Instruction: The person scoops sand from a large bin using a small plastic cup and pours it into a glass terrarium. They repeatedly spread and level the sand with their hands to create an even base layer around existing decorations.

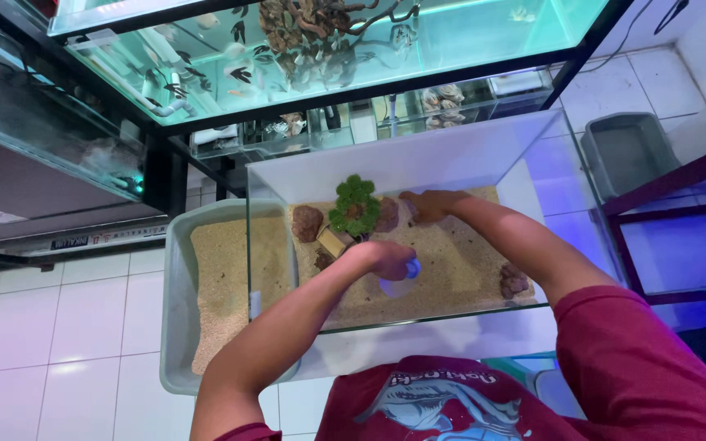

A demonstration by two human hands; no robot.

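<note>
A small glass tank (537, 155) with a sand floor stands in front of me. My left hand (386, 257) is inside it, closed around a small blue-white cup (406, 273) just above the sand. My right hand (428, 204) reaches to the back of the tank and rests on the sand beside a brown rock (387, 214). A green bushy plant (354, 204) stands at the back middle, with another brown rock (307, 222) to its left and a tan block (332, 242) below it. A further rock (514, 281) lies at the right on the sand.
A grey tray (175, 310) filled with sand sits on the white tiled floor left of the tank. An empty grey tray (627, 151) lies at the right. A black rack with lit fish tanks (328, 49) stands behind. A dark shelf frame (680, 237) is at the right.
</note>
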